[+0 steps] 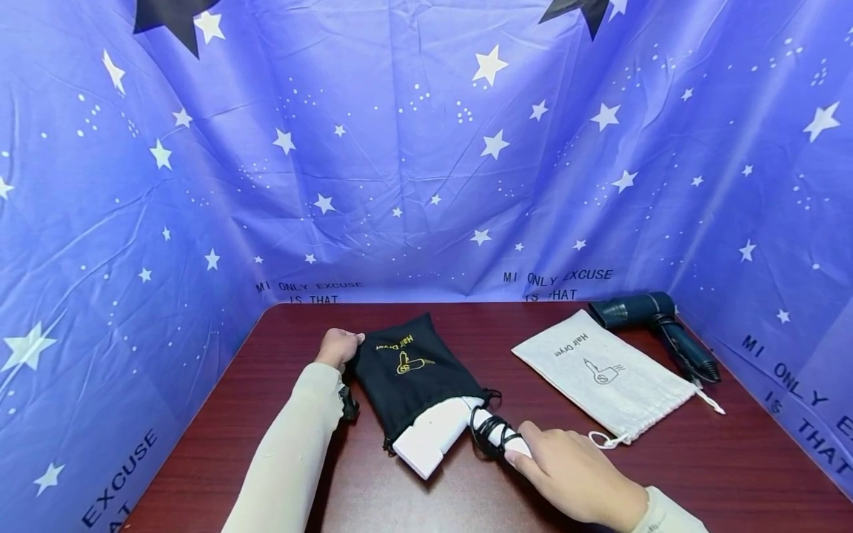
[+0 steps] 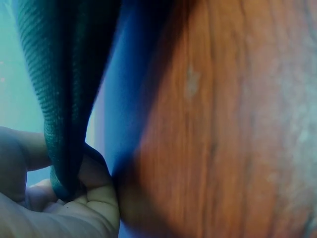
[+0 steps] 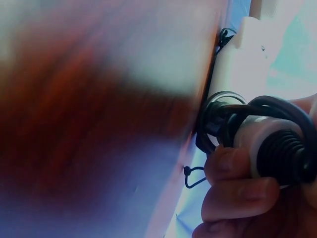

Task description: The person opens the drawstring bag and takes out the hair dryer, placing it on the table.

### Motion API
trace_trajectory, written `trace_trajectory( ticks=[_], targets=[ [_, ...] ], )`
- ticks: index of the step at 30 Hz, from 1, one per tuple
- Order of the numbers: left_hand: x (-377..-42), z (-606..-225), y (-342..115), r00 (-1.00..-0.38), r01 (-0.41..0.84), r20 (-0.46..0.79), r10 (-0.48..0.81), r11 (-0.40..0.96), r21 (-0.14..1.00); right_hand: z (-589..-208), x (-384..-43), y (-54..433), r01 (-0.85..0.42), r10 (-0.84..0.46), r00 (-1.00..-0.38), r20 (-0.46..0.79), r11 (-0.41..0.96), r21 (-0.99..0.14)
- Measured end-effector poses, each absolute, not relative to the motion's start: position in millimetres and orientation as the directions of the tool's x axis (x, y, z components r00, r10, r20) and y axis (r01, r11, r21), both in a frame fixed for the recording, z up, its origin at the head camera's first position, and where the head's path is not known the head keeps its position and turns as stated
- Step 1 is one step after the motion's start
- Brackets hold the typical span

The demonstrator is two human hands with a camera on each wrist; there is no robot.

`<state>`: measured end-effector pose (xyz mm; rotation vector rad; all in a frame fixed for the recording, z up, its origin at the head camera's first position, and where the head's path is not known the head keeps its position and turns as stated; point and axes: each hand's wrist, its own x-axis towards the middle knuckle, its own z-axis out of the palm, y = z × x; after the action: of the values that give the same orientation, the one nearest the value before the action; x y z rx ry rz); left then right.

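A black drawstring bag (image 1: 416, 370) with yellow "Hair Dryer" lettering lies on the table, its mouth toward me. Partly inside it is a white hair dryer (image 1: 436, 433); its nozzle end and handle stick out. My left hand (image 1: 340, 348) pinches the bag's far left corner, and the left wrist view shows the dark cloth (image 2: 64, 99) between thumb and fingers. With my right hand (image 1: 576, 470) I grip the end of the dryer's handle, where the black cord (image 1: 492, 433) is wound round it. In the right wrist view the fingers (image 3: 237, 198) curl round the handle near the cord's ribbed sleeve (image 3: 282, 153).
A white drawstring bag (image 1: 603, 377) with the same kind of print lies flat at the right. Behind it, near the table's right edge, is a dark hair dryer (image 1: 633, 309). Blue star-patterned cloth (image 1: 400, 185) hangs round the back and sides of the reddish-brown table (image 1: 466, 326).
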<state>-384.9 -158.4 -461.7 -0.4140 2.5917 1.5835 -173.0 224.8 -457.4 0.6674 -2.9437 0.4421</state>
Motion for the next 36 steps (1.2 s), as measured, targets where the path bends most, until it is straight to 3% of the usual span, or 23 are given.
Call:
trace_trajectory(
  ticks=[20,36],
  targets=[
    [-385,-460,-158,-0.959,-0.277,-0.209,-0.189,0.5,0.821,-459,-164,230,-0.528,-0.491,-0.849,0.195,0.808,-0.263],
    [-386,-460,-160,-0.954,-0.296,-0.235,-0.188,0.442,0.847,-459,-171,214,-0.525,-0.491,-0.851,0.189,0.816,-0.244]
  ],
)
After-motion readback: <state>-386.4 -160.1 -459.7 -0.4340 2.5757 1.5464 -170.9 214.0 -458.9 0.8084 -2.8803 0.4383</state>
